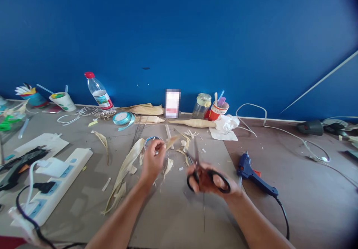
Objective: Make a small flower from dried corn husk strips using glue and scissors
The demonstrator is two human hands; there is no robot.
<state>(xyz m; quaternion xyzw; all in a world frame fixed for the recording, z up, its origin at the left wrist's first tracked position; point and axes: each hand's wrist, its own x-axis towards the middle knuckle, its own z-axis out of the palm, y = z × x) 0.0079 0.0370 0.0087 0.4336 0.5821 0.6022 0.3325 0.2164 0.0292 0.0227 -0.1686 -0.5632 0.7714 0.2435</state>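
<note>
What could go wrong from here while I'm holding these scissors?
The scissors in your right hand look parted and are near your left hand, which holds a strip of dry husk; a slip might nick that hand. The glue gun lies just right of your right hand; brushing it could burn you if it's hot, which I can't tell.

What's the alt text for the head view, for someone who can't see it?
A person's right hand holds black-handled scissors while the left hand pinches a small tan strip that looks like dried husk. Pale scraps litter the table, with a power strip at left and a blue glue gun at right.
</note>
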